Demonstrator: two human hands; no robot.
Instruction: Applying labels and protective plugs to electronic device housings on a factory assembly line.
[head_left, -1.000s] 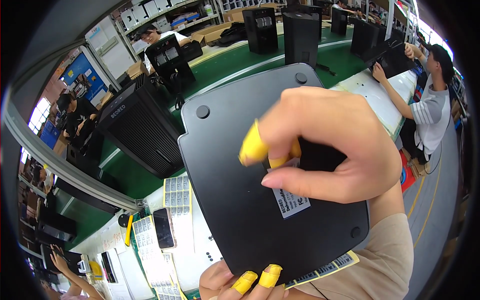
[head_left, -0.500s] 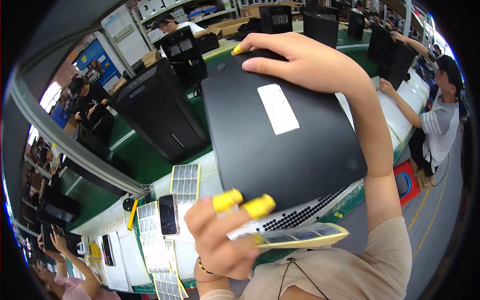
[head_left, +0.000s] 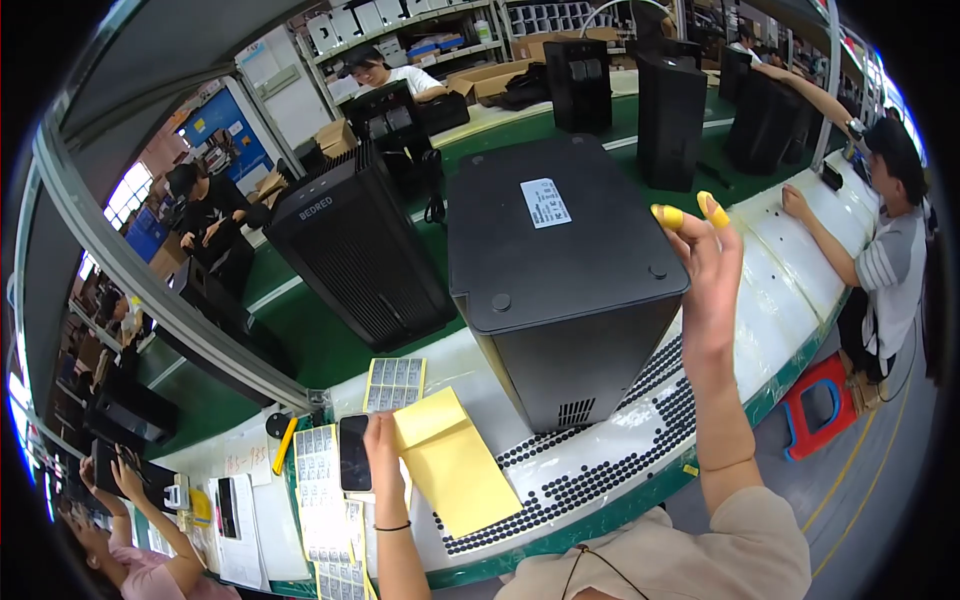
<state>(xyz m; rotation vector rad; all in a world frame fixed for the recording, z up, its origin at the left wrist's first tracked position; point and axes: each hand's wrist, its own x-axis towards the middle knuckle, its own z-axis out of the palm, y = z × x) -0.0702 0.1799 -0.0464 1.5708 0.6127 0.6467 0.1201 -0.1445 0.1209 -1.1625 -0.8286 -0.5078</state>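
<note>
A black computer-like case (head_left: 590, 360) stands in front of me, its flat face with round feet and a white label (head_left: 545, 203) turned up. My right hand (head_left: 710, 270) is at the case's right side, fingers apart and holding nothing I can see; yellow covers sit on two fingertips. Low on the left, my left hand (head_left: 382, 455) grips the edge of a yellow-backed label sheet (head_left: 455, 465); its fingertips are hidden. The sheet lies over the white table, left of the case. A phone (head_left: 354, 452) is just left of that hand.
Rows of black round pads (head_left: 590, 485) lie along the table's front edge. Printed label sheets (head_left: 318, 480) and a yellow cutter (head_left: 285, 445) are at the left. Another black case (head_left: 365, 265) stands behind them. A co-worker (head_left: 890, 220) sits at the right, near a red stool (head_left: 820, 405).
The case has gone from tilted to standing squarely on the table. My right hand has left its far edge for its right side. My left hand has moved left and down with the sheet.
</note>
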